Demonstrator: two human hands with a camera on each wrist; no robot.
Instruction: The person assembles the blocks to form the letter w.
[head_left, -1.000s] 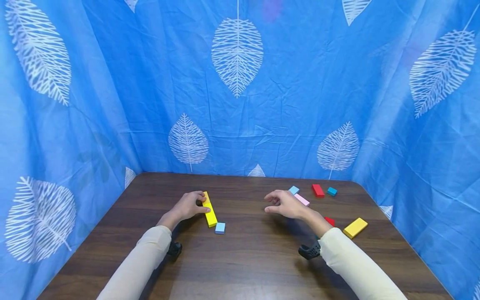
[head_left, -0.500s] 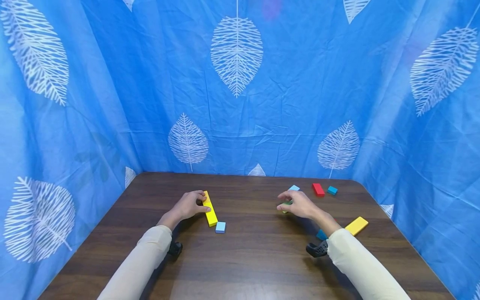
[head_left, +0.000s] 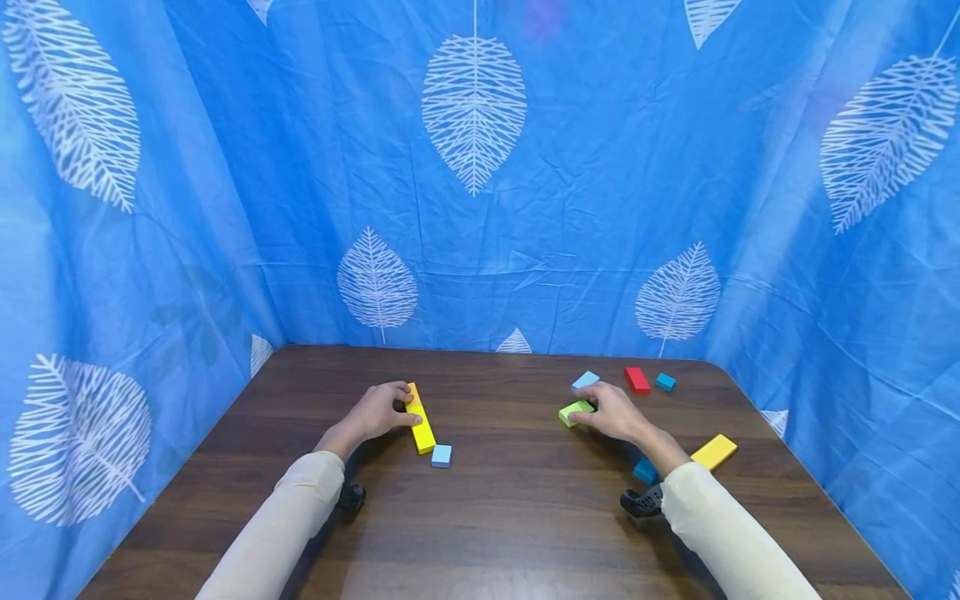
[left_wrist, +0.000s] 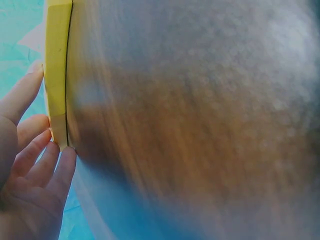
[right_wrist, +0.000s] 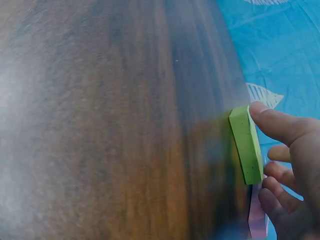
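The head view looks forward and down from above the counter (head_left: 510,517), taking in both hands and the blue cloth (head_left: 570,208) behind. The left wrist view sits very close to the left hand (left_wrist: 27,165), low along the counter, sharing the yellow bar (head_left: 420,418) (left_wrist: 57,75). The right wrist view sits equally close, sharing the green block (head_left: 575,411) (right_wrist: 246,145).

Hand: right hand (right_wrist: 295,165), fingertips touching the block
Block: flat green rectangular block (right_wrist: 246,145), on its edge
Surface: dark wooden table (right_wrist: 110,125)
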